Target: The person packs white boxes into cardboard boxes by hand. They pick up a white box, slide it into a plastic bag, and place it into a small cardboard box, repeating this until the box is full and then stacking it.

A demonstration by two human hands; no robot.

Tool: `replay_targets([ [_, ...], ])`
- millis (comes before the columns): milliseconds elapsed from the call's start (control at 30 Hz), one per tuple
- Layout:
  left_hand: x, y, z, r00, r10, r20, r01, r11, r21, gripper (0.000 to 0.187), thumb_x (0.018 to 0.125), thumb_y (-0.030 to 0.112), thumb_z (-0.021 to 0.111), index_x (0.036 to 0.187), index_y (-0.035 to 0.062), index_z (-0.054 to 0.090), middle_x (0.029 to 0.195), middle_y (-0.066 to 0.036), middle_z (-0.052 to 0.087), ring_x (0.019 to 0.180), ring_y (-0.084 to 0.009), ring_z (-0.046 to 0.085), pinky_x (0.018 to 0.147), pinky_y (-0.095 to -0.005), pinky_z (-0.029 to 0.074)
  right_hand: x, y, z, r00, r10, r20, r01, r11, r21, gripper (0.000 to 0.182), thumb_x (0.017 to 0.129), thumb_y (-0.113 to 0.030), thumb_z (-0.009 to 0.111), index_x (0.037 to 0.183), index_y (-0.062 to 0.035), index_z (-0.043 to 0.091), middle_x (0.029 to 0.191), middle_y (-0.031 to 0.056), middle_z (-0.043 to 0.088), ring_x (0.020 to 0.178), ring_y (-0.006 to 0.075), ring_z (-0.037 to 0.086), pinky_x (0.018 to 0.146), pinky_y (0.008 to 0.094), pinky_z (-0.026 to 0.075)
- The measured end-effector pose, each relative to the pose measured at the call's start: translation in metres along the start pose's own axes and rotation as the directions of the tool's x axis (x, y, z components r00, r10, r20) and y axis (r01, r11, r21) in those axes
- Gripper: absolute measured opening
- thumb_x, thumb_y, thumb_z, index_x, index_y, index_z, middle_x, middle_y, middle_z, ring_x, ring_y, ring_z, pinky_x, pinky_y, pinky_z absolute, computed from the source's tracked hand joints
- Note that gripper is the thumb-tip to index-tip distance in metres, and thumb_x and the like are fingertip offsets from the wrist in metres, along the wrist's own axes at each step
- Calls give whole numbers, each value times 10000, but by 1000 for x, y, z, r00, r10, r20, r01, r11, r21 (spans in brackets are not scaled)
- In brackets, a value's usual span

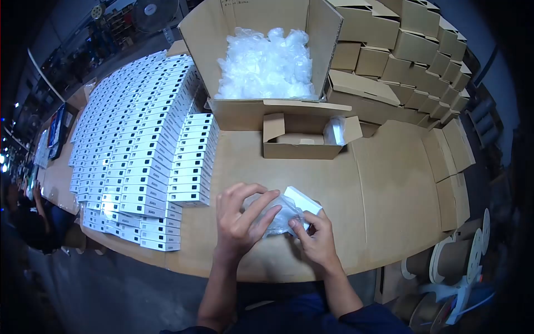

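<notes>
A small white box (303,199) is partly covered by a clear plastic bag (282,216) above the front of the table. My right hand (316,236) grips the box and the bag at their right side, its thumb pressed on the plastic. On the other side, my left hand (239,217) curls its fingers and thumb around the bag's left edge. Some of the left fingertips are hidden by the plastic. Just beyond the hands stands an open cardboard carton (300,151) with one plastic-wrapped item (335,131) at its right end.
Stacked white boxes (139,150) fill the table's left side. At the back, a large carton (194,42) holds a heap of clear plastic bags (267,64). Many cardboard boxes (414,61) are piled back right. Cable spools (457,257) stand low at right; a person (34,217) is far left.
</notes>
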State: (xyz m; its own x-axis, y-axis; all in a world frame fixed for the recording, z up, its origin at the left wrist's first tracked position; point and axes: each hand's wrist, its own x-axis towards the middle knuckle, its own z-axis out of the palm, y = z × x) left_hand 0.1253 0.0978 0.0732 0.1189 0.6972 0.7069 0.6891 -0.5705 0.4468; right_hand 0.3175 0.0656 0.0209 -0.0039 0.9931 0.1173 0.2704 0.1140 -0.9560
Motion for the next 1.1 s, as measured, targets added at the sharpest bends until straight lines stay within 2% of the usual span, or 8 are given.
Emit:
replay_targets([
  [400,0,-4,6,988,23,153,11,976,-216,174,742,-29,821,861,14,702,918,-90,695,872,-290,676,733,-389,548,-4,15,1,961,276,27,-274,927,258,220,979,-157,725,914,53,723,1070,130,581,762,114,611,544,243,521],
  [567,-8,4,0,903,-63,426,189,947,-261,129,903,-2,705,968,3,594,875,-158,693,764,-340,681,690,-393,556,-7,36,-8,973,229,18,-229,973,25,196,976,-147,690,920,41,692,1008,228,608,935,379,629,867,431,497],
  [700,-6,7,-1,756,-290,587,466,868,-172,145,983,43,647,1058,4,529,815,-170,699,668,-275,693,626,-363,542,-6,3,-21,991,45,128,-23,985,-171,176,952,-140,710,969,35,703,1078,245,619,1011,392,611,899,436,499],
  [800,-10,-2,15,859,-286,425,473,764,-439,177,992,81,664,1070,9,522,756,-120,702,589,-171,643,580,-327,511,-10,6,-25,985,-27,171,58,982,-179,167,946,-133,715,990,28,719,1079,245,621,1017,390,615,906,442,502],
  [833,-16,-7,17,765,-394,510,633,607,-480,255,943,104,738,1087,1,555,895,-142,690,805,-218,726,749,-316,551,-10,6,-26,982,2,187,25,990,-142,170,944,-134,719,1005,24,728,1074,237,624,1001,381,619,887,436,503],
  [933,-35,-27,47,945,-319,72,261,602,-755,434,915,162,796,1217,10,524,1202,-151,602,1086,-239,656,866,-355,531,-11,11,-27,990,107,91,-92,983,-160,171,941,-138,724,982,29,723,1053,229,630,973,367,625,855,421,504],
  [967,-36,-33,53,940,-341,-25,208,627,-751,805,869,268,854,1431,-6,348,1287,-149,518,1140,-202,572,947,-339,508,-10,12,-25,994,103,20,-100,987,-125,161,937,-123,728,970,35,715,1027,225,633,948,355,628,830,408,502],
  [1100,-50,-4,45,664,-556,500,630,57,-774,1039,725,97,949,1528,7,295,1384,-159,508,1280,-257,549,1080,-410,493,-7,13,-19,985,29,-168,-56,986,-158,102,900,-46,732,963,32,714,1098,228,631,986,364,640,836,395,513],
])
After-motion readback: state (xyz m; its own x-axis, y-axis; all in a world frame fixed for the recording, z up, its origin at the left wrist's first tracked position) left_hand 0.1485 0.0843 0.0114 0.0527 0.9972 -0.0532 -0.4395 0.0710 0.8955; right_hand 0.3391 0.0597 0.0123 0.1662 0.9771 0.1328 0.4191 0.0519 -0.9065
